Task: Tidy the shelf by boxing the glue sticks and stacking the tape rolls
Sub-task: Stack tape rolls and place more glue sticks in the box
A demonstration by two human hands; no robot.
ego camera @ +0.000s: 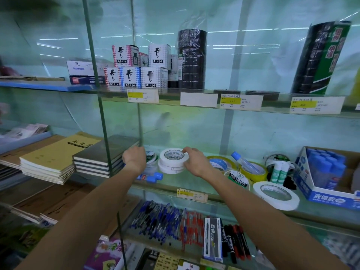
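On the middle glass shelf (194,189) stands a stack of white tape rolls (171,162). My right hand (194,160) grips the top roll of that stack from the right. My left hand (135,157) rests over a smaller stack of green-labelled tape rolls (152,157) beside it. Blue-capped glue sticks (153,176) lie in front of the stacks. More tape rolls lie loose to the right: yellow ones (253,169), a green-labelled one (238,178) and a wide white roll (276,194). One glue stick (244,161) lies across the yellow rolls, two (279,173) stand upright. A blue and white box (323,193) holds several glue sticks.
Stacked notebooks (58,158) fill the shelf to the left behind a glass divider (105,133). The upper shelf carries ink boxes (136,75) and black tape columns (191,59). Pens and markers (175,225) lie on the lower shelf.
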